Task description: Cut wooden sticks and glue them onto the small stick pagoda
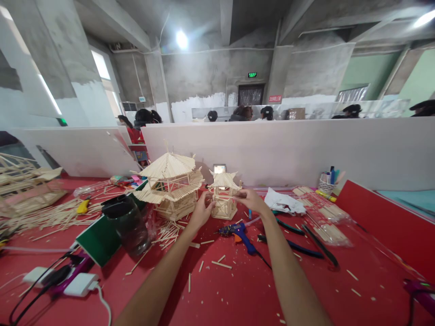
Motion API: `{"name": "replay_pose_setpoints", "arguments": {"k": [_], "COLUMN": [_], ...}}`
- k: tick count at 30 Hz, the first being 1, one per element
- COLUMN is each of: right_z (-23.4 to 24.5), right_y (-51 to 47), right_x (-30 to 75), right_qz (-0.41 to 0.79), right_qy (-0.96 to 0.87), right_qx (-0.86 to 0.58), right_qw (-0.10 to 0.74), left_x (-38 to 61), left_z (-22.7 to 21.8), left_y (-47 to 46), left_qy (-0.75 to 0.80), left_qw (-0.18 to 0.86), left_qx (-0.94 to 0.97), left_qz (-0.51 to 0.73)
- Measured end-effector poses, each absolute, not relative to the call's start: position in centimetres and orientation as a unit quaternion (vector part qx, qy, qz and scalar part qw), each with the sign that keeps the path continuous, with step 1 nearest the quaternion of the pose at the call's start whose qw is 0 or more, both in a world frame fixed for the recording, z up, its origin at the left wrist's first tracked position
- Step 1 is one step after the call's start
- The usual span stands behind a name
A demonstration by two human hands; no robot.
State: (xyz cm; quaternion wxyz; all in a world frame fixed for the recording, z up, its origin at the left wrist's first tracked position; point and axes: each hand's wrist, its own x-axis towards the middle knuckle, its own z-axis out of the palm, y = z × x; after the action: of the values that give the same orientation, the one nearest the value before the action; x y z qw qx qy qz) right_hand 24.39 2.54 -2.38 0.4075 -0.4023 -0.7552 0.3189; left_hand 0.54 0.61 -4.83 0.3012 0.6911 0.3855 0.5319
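Observation:
A small pavilion model (224, 208) built of pale wooden sticks stands upright on the red table, between my two hands. My left hand (204, 207) grips its left side with curved fingers and thumb. My right hand (251, 200) has its fingertips on the opposite side, just below the roof. Close on the left stands a larger stick pavilion (168, 188) with two roof tiers. In front of the small model lies a blue hot glue gun (240, 234), its cord running toward my right forearm.
Loose sticks (171, 233) and a dark glass jar (127, 226) are at the left, near a power strip (73, 278). Pliers (294, 246), white tissue (284, 201) and bagged sticks (326, 217) lie at the right. A white partition (288, 151) closes off the back.

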Motion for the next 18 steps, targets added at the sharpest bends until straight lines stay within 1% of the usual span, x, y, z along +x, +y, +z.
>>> {"name": "replay_pose_setpoints", "arguments": {"k": [6, 12, 18], "right_z": [-2.95, -2.73, -2.35], "right_y": [2.66, 2.43, 2.26], "right_x": [24.58, 24.35, 24.14], "right_qz": [0.334, 0.335, 0.329], "right_qy": [-0.746, -0.742, -0.744], "right_qx": [-0.403, -0.405, -0.412], "right_qw": [0.413, 0.416, 0.41], "left_x": [0.55, 0.54, 0.73], "left_z": [-4.88, -4.98, -4.97], "left_y": [0.84, 1.09, 1.45], "left_qy": [0.379, 0.372, 0.376], "left_qw": [0.331, 0.373, 0.391], "left_qx": [0.674, 0.649, 0.621], "left_qz": [0.54, 0.549, 0.566]}}
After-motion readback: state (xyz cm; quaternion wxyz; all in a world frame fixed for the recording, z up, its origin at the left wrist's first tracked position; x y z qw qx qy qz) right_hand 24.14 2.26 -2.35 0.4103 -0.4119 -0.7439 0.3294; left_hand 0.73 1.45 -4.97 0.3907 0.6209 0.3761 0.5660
